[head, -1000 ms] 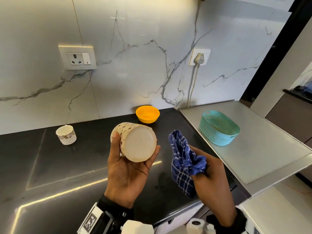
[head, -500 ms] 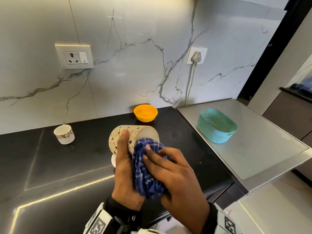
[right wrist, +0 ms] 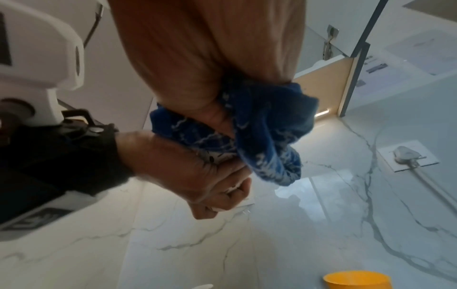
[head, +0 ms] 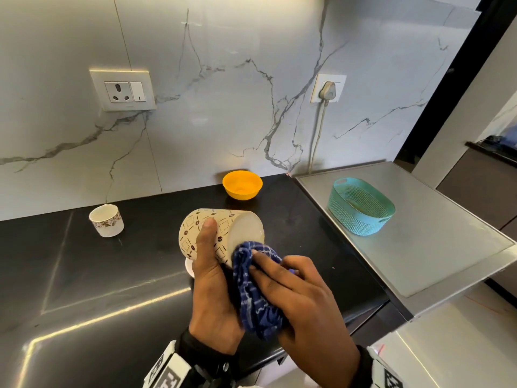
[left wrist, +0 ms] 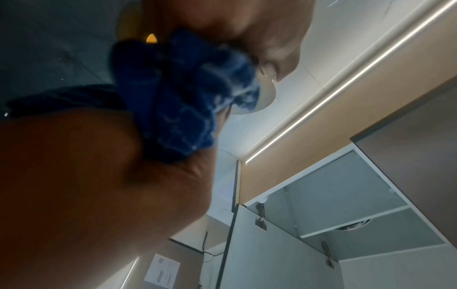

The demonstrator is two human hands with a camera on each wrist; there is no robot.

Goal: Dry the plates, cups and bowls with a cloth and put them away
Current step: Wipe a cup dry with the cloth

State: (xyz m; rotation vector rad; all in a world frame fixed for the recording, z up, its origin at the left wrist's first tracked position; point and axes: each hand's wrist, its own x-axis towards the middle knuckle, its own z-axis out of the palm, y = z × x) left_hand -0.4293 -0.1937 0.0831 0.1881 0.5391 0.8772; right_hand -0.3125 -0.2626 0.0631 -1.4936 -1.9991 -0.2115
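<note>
The person's left hand (head: pixel 212 289) holds a tall cream ceramic mug with a brown diamond-and-bean pattern (head: pixel 208 233) on its side above the black glossy countertop (head: pixel 84 275), the thumb laid across the patterned wall and the other fingers wrapped round the far side, so the mug's plain pale base faces the camera and its mouth points away to the left. The right hand (head: pixel 296 298) presses a bunched dark blue cloth with thin white check lines (head: pixel 254 289) against the lower edge of that base; its fingers lie fairly straight over the top of the cloth, while in the right wrist view the thumb side and palm pinch the cloth (right wrist: pixel 259 135) in folds, so the hand does grip it. In the left wrist view the cloth (left wrist: pixel 183 97) fills the middle of the blurred picture, with a pale curved edge of the mug (left wrist: pixel 265 93) beside it. A small sliver of a white round object (head: pixel 190 268) shows on the countertop just below the mug; what it is cannot be told. A small white teacup with a floral band (head: pixel 107 220) stands upright on the countertop well to the left, and a shallow orange plastic bowl (head: pixel 242 184) stands upright against the white grey-veined marble wall (head: pixel 223 107). On the raised grey metal surface (head: pixel 419 247) to the right sits a teal perforated plastic basket (head: pixel 361 210).
</note>
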